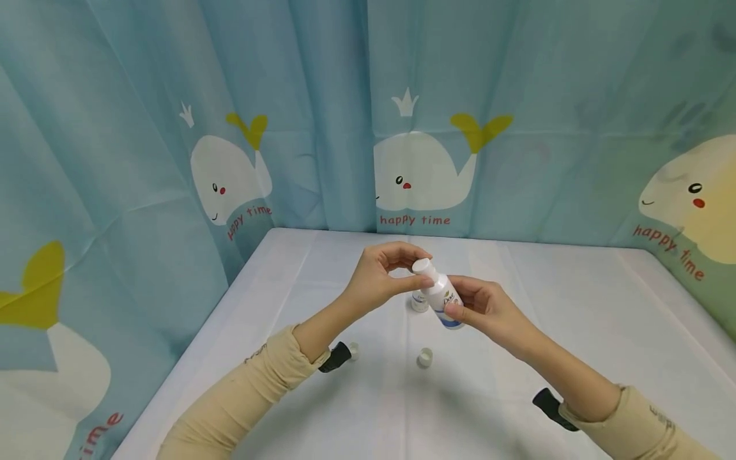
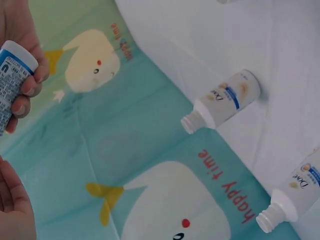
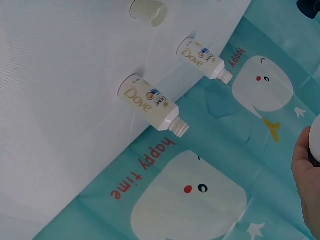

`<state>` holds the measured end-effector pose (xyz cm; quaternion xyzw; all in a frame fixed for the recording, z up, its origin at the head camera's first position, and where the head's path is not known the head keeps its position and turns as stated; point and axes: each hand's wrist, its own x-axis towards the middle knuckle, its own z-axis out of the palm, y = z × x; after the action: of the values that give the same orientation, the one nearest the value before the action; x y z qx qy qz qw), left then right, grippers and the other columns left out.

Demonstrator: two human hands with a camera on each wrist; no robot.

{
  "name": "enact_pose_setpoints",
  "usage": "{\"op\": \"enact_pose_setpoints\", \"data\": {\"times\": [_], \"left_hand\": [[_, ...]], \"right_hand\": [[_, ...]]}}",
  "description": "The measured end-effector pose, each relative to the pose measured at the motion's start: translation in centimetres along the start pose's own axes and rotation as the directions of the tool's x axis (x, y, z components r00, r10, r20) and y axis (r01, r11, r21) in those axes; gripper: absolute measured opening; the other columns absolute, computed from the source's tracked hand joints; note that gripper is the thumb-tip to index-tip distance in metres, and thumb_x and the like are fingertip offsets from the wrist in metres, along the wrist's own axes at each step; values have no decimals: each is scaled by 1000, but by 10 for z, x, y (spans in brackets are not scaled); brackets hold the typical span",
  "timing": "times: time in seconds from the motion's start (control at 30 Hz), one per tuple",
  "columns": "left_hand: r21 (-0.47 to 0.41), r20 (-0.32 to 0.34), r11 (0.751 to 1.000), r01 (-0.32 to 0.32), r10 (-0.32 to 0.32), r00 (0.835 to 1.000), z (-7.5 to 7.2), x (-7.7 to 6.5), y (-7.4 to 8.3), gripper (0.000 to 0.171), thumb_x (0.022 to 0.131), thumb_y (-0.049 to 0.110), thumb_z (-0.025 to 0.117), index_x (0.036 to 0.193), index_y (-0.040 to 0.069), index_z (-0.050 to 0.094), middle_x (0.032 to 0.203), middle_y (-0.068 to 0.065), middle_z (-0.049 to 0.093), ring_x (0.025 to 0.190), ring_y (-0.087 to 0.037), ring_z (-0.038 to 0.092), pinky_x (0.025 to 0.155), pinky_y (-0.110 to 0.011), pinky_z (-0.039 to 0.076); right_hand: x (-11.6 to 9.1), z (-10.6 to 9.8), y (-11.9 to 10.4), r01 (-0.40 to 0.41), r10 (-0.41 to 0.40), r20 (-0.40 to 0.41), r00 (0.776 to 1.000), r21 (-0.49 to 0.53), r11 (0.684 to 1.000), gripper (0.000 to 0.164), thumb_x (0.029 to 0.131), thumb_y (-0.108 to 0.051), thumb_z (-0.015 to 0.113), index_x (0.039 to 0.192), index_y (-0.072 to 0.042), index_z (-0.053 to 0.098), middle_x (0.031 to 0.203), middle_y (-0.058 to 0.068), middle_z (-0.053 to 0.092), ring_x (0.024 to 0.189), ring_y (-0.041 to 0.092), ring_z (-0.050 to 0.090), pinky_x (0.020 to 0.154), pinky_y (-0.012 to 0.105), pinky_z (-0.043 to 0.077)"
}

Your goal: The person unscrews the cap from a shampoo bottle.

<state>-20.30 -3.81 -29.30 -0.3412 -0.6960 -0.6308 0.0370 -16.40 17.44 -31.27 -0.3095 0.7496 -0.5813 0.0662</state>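
A white Dove bottle [image 1: 450, 305] with a blue band is held tilted above the table. My right hand [image 1: 489, 310] grips its lower body, thumb across the front label. At its top end sits a white cap [image 1: 423, 266], which my left hand [image 1: 382, 271] pinches between thumb and fingers. The left wrist view shows the bottle's printed back [image 2: 12, 75] at the left edge. Two more Dove bottles, a nearer one [image 3: 150, 104] and another [image 3: 204, 59], stand uncapped on the table with bare screw necks. In the head view the held bottle partly hides one standing bottle [image 1: 419, 302].
Two loose white caps lie on the white table [image 1: 517, 358]: one cap [image 1: 425, 358] near the middle, another cap [image 1: 354, 351] by the left wrist. A blue whale-print curtain [image 1: 322, 128] surrounds the table's far and side edges. Black devices [image 1: 554, 409] are strapped at the wrists.
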Motion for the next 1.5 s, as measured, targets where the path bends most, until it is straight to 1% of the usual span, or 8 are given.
{"op": "enact_pose_setpoints", "data": {"times": [0.37, 0.47, 0.57, 0.67, 0.8, 0.97, 1.2, 1.5], "left_hand": [[32, -12, 999, 9, -9, 1000, 4, 4, 0, 20, 76, -7, 72, 88, -4, 56, 85, -8, 56, 77, -7, 53, 75, -22, 51], [27, -3, 999, 23, -23, 1000, 4, 5, -2, 21, 77, -4, 73, 86, -3, 55, 87, -12, 58, 77, -5, 54, 74, -22, 50], [12, 17, 999, 34, -34, 999, 5, 5, -3, 40, 78, 29, 76, 88, -4, 55, 94, -21, 63, 80, -5, 59, 76, -25, 53], [-23, 45, 999, 38, -37, 998, 4, 4, -5, 75, 68, 61, 66, 97, -7, 58, 105, -26, 64, 92, -14, 65, 85, -32, 54], [-79, 107, 997, 25, -16, 994, -1, 2, -7, 94, 70, 73, 51, 117, -8, 56, 121, -26, 59, 115, -28, 59, 99, -36, 48], [-166, 210, 986, 5, 30, 977, -10, -1, -8, 86, 83, 61, 50, 134, -9, 44, 137, -27, 47, 129, -31, 47, 105, -37, 43], [-255, 305, 967, -24, 104, 946, -17, -5, -9, 64, 94, 31, 56, 134, -16, 37, 142, -32, 36, 132, -25, 44, 105, -34, 42], [-207, 235, 977, -51, 100, 967, -13, -5, -8, 41, 95, 9, 54, 126, -17, 47, 133, -32, 47, 126, -29, 50, 101, -34, 46]], "right_hand": [[1, 0, -1, -21, 21, -8, 1000, -13, 1000, 40, 95, -9, 55, 129, 10, 47, 106, -13, 64, 88, 7, 62, 76, 23, 55], [1, 1, -2, -36, 36, -12, 999, -8, 999, 41, 95, -10, 55, 130, 10, 47, 106, -13, 64, 89, 7, 62, 76, 23, 55], [0, 2, -1, -44, 44, -12, 999, -4, 999, 42, 95, -10, 55, 130, 11, 46, 106, -15, 64, 90, 6, 62, 77, 22, 55], [0, 2, -1, -50, 50, -17, 999, -9, 999, 43, 95, -10, 55, 130, 11, 45, 106, -17, 63, 91, 6, 62, 78, 22, 55], [-1, 2, 0, -52, 52, -29, 998, -21, 998, 42, 95, -11, 55, 131, 10, 46, 108, -16, 63, 92, 7, 63, 79, 22, 54], [-1, 1, -1, -56, 55, -33, 998, -26, 998, 43, 95, -11, 55, 132, 9, 45, 109, -15, 63, 93, 7, 63, 79, 23, 55], [-1, 0, -3, -73, 72, -43, 996, -32, 997, 43, 95, -12, 55, 132, 9, 45, 115, -2, 62, 94, 7, 62, 80, 23, 55], [1, 0, -4, -51, 51, -22, 998, -13, 999, 44, 96, -10, 54, 133, 10, 44, 112, -15, 63, 96, 6, 62, 79, 23, 55]]}}
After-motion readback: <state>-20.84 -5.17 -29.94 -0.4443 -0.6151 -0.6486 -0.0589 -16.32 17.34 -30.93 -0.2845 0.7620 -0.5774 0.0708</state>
